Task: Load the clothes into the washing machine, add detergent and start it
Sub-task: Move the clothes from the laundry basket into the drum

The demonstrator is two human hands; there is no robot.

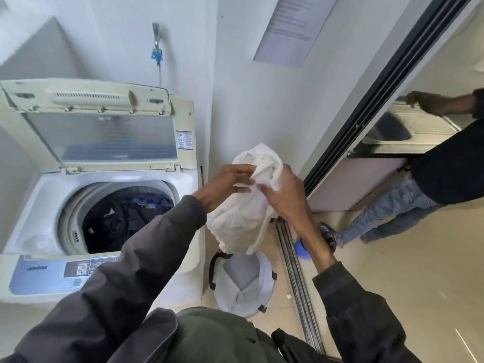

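Gripping a crumpled white cloth garment (246, 205) in both hands: pinched at its upper fold by the left hand (225, 184), clamped along its side by the right hand (285, 195), close together with cloth bunched between. Held in the air just right of the cream top-loading washing machine (183, 179), above the pale blue fabric laundry basket (243, 284) on the floor, not yet over the tub. Hinged lid (104, 132) propped fully up; dark clothes (125, 218) already lying in the drum. Judged as mid-loading, with detergent and start yet to come.

Risks from here:
- Could leave a loose end hanging over the tub rim if dropped without a full swing to the left.
- Could fall to the floor or back into the basket if released early.
- Might pick up colour from the dark load, being white.
- Could drag a sleeve across the blue-grey control panel (65, 271) while reaching over and press something by accident.
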